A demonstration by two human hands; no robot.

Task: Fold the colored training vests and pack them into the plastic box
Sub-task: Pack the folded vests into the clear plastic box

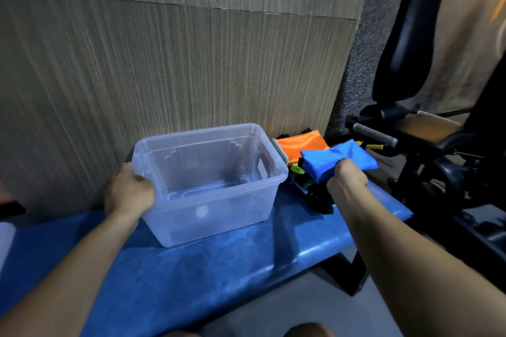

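A clear plastic box (208,183) stands open and unfilled on the blue desk (219,262), just in front of a wood-grain wall (169,63). The left hand (128,194) holds the box's rim at about 9 o'clock, its grip curled over the edge. At 3 o'clock from the box, the right hand (346,179) has its grip closed around a folded blue vest (336,161), held just above a pile of vests (309,180). A folded orange vest (301,145) lies at 1 o'clock from the box, beside its grey latch (280,150). Black gym equipment (410,63) stands further right.
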